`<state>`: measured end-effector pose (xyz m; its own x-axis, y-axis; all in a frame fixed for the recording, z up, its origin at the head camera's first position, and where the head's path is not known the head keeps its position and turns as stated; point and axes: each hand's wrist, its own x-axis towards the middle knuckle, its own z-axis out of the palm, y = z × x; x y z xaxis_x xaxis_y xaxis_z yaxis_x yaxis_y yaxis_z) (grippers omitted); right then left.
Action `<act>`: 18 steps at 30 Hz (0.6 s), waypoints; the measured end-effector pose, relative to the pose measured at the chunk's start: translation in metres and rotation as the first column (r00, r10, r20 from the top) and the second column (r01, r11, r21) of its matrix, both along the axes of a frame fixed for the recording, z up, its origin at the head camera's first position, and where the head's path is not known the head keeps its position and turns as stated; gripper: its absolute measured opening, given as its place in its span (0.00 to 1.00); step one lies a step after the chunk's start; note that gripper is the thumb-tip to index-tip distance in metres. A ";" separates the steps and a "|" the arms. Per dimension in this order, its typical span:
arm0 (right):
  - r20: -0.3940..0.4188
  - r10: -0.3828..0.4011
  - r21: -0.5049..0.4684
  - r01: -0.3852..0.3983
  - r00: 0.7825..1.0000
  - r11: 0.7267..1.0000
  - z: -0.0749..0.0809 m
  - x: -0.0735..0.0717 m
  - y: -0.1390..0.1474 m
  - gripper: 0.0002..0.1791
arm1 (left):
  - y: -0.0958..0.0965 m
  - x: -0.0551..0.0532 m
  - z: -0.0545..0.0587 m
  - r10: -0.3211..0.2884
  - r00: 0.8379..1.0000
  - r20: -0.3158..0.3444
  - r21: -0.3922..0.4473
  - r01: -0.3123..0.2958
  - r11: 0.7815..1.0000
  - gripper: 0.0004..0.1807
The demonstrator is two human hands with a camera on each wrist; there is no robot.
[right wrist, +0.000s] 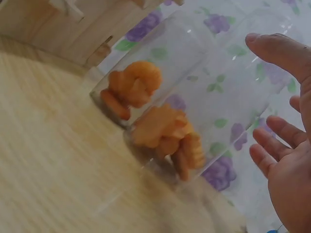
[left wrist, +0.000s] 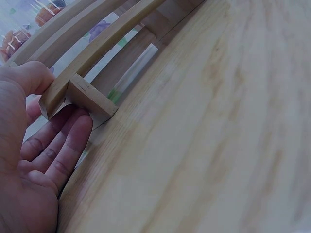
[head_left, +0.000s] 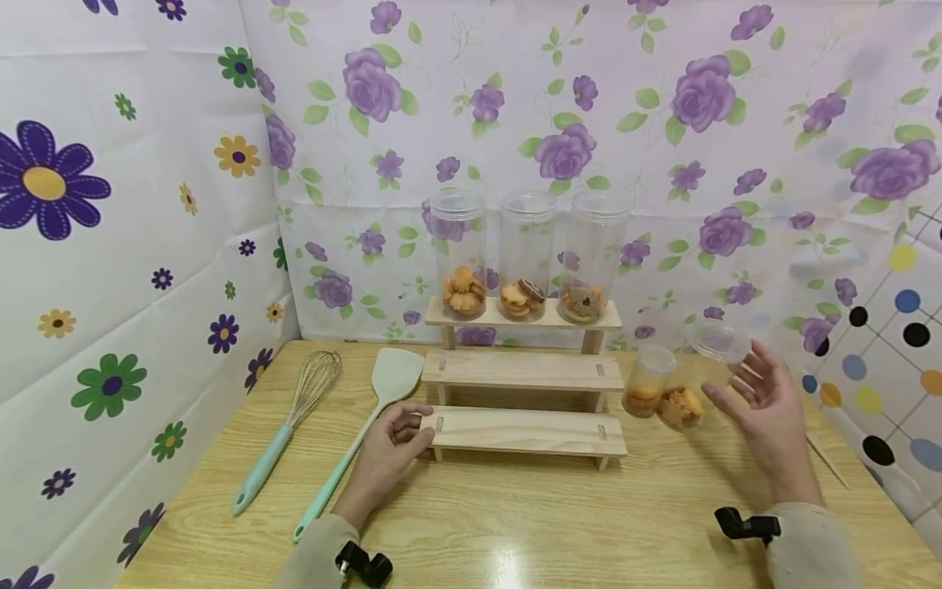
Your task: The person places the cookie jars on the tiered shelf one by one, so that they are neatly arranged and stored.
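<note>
At the left end of a three-step wooden rack (head_left: 524, 430), my left hand (head_left: 390, 446) grips the lowest board. In the left wrist view the thumb lies over that board (left wrist: 82, 65) and the fingers curl underneath, by its leg. My right hand (head_left: 765, 413) is spread beside a tall clear jar of cookies (head_left: 683, 406), its fingers near the jar's top. The right wrist view shows the thumb and fingers (right wrist: 279, 53) apart, not curled round the jar; contact is hard to tell. A second clear cookie jar (head_left: 643, 393) stands just left of it, close to the rack.
Three clear jars with cookies, left (head_left: 464, 294), middle (head_left: 522, 301) and right (head_left: 584, 303), stand on the top step. A whisk (head_left: 290, 421) and a pale green spatula (head_left: 396, 376) lie left of the rack. Floral cloth (head_left: 486, 164) hangs behind the table.
</note>
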<state>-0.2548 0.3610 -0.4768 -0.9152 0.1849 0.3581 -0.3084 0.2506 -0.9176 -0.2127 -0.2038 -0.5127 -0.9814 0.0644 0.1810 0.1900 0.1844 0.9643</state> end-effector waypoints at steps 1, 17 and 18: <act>0.010 0.004 0.011 -0.004 1.000 1.000 -0.003 -0.001 0.000 0.54 | 0.000 0.000 0.000 -0.002 1.000 0.000 0.001 0.002 1.000 0.18; 0.032 0.019 0.153 -0.024 0.999 0.988 -0.035 -0.009 -0.011 0.47 | 0.000 0.001 0.000 -0.003 1.000 -0.011 -0.019 0.002 1.000 0.18; 0.032 0.019 0.155 -0.024 0.999 0.988 -0.035 -0.009 -0.011 0.48 | 0.000 0.001 0.000 -0.003 1.000 -0.011 -0.018 0.003 1.000 0.18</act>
<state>-0.2642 0.3495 -0.5123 -0.9292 0.1093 0.3530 -0.2880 0.3842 -0.8772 -0.2119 -0.2038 -0.5124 -0.9791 0.0709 0.1908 0.2014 0.2014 0.9586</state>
